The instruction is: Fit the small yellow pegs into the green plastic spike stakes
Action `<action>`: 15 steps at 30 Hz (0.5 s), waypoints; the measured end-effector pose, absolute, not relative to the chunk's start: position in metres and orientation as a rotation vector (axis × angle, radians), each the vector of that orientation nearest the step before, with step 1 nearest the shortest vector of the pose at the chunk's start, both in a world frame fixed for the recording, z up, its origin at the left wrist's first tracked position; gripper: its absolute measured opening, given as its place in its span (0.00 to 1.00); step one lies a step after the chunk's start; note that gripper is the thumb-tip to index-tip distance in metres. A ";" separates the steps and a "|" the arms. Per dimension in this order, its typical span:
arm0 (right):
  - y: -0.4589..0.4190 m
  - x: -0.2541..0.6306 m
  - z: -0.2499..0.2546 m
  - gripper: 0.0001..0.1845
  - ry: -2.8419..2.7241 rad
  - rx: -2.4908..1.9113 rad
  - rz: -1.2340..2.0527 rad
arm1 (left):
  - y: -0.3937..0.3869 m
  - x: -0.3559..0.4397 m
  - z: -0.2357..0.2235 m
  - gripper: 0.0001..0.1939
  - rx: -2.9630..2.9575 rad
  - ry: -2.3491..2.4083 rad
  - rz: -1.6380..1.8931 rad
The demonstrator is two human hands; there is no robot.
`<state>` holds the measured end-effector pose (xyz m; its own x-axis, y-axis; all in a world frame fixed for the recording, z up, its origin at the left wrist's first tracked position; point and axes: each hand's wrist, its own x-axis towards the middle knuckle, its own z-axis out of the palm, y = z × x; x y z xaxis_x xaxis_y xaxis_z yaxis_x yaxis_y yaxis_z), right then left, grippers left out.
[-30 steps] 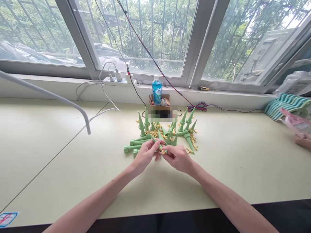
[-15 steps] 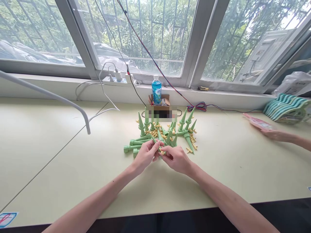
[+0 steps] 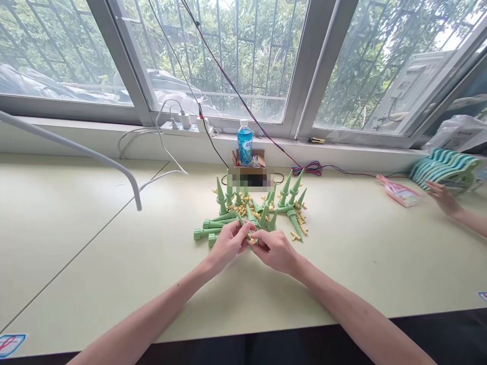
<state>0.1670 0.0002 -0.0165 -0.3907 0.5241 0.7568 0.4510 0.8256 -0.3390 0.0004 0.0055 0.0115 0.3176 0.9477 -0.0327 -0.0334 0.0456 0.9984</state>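
My left hand (image 3: 229,244) is closed around a green plastic watering spike (image 3: 241,219), its pointed end tilted up and away from me. Fingers of my right hand (image 3: 280,250) pinch a small yellow valve (image 3: 253,241) at the near part of that spike; how deep the valve sits in it is hidden. Just beyond my hands is a group of similar green spikes (image 3: 220,197), several upright and others lying down. Loose yellow valves (image 3: 296,236) are scattered among them, mostly at the middle and right.
A blue-liquid bottle (image 3: 244,146) stands in a small cardboard box (image 3: 262,169) by the window. Coiled cable (image 3: 312,168) lies to its right. Another person's hand (image 3: 444,197) is near teal hangers (image 3: 437,167) and a pink package (image 3: 400,192). A white tube (image 3: 114,163) juts in from the left.
My hands stay in nearly the same place, with the valve end shifted slightly. The other person's hand has let go of the pink package and moved up toward the hangers.
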 end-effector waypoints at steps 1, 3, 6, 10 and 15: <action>0.000 0.167 -0.016 0.05 -2.039 -0.724 0.102 | 0.005 0.001 0.012 0.21 1.284 0.960 0.964; 0.000 0.166 -0.016 0.05 -2.036 -0.730 0.114 | 0.005 0.001 0.013 0.21 1.285 0.963 0.971; 0.000 0.166 -0.016 0.07 -2.029 -0.722 0.127 | 0.005 0.002 0.014 0.20 1.296 0.963 0.977; 0.000 0.166 -0.018 0.09 -2.020 -0.736 0.133 | 0.005 0.002 0.014 0.20 1.301 0.959 0.990; -0.001 0.166 -0.019 0.08 -1.983 -0.753 0.157 | 0.003 0.002 0.015 0.20 1.314 0.935 0.993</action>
